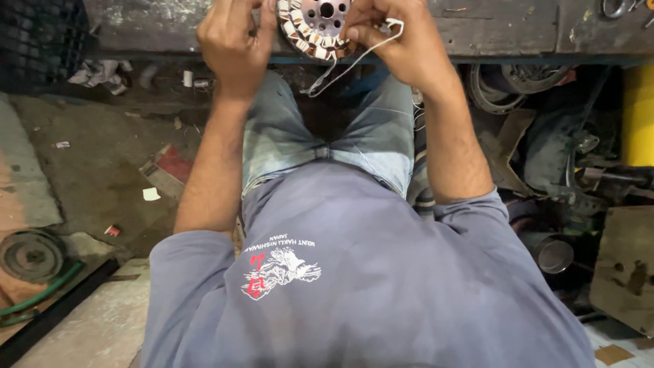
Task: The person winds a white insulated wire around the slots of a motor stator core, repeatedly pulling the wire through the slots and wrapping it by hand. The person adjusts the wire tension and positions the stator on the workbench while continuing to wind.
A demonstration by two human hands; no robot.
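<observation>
A round motor stator with copper windings wrapped in white tape and a metal hub with holes rests at the edge of a worn workbench. My left hand grips its left rim with curled fingers. On the stator's right side, my right hand pinches a thin white cord, which loops away from the windings and hangs down over my lap.
I sit in jeans and a grey shirt. A dirty floor with paper scraps lies to the left, with a round metal part and a green hose. Motor housings, a metal cup and a yellow object crowd the right.
</observation>
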